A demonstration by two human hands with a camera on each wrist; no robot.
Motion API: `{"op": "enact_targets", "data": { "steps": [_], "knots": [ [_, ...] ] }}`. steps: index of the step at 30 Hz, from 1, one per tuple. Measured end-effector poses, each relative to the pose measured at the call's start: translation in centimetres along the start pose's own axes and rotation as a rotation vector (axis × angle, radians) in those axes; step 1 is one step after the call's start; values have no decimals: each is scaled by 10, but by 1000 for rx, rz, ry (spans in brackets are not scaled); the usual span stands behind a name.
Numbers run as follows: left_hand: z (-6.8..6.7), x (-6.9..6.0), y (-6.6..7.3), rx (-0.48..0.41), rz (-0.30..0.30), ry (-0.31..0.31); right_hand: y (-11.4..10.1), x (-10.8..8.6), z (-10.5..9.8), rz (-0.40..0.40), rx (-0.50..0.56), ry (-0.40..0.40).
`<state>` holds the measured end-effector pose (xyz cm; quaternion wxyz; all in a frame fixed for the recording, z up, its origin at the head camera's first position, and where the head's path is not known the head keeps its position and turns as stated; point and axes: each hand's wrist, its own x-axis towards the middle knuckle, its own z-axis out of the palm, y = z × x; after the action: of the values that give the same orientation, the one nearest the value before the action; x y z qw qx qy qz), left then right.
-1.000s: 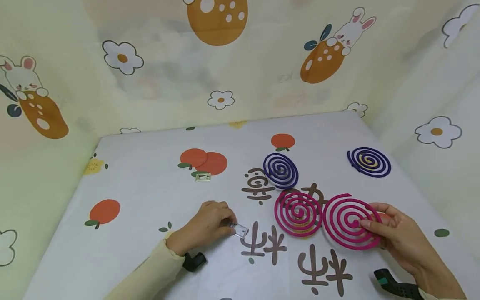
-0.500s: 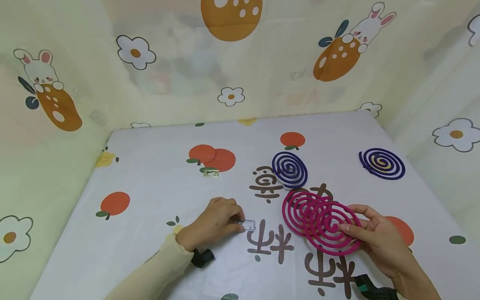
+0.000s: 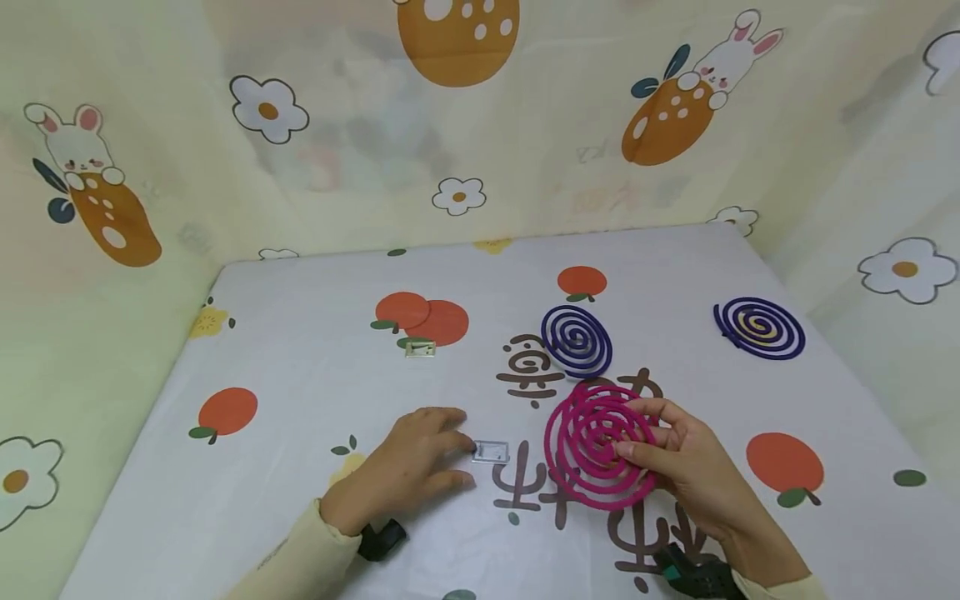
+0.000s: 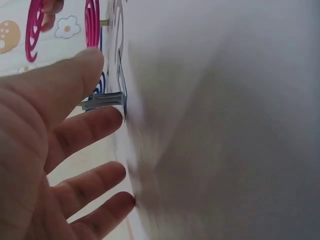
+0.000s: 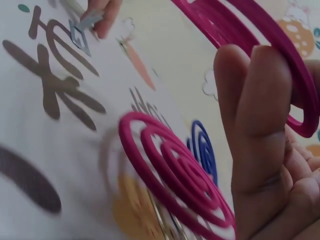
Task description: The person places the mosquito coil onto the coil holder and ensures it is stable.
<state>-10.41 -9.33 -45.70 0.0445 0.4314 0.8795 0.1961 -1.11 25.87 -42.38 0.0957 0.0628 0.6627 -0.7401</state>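
Pinched by your right hand (image 3: 690, 467) in the head view, the thin magenta spiral coil (image 3: 600, 452) hangs over the white tablecloth (image 3: 157, 500); your left hand (image 3: 405, 467) spreads loose beside a small silver metal stand (image 3: 491, 452). Left wrist: forefinger touching it or nearly, thumb apart. Right wrist: your coil, likely light, stiff, brittle, tilts above a second magenta spiral coil (image 5: 172, 167); support several rings.

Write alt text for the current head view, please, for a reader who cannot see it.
A person's right hand holds one of two overlapping pink spiral coils over a white printed tabletop; the left hand is open beside a small metal piece. Two dark blue coils are farther back.
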Motion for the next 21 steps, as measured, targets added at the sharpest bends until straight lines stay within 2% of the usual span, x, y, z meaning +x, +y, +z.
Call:
{"op": "enact_targets", "data": {
  "steps": [7,15,21],
  "knots": [
    [0,-15,3,-19,-64,-67,-1,22,24,10,-29,-29],
    [2,-17,6,-67,-126,-135,-1,38,42,46,-72,-49],
    [4,-18,10,-27,-143,-171,-3,48,54,58,-87,-89]
  ]
}}
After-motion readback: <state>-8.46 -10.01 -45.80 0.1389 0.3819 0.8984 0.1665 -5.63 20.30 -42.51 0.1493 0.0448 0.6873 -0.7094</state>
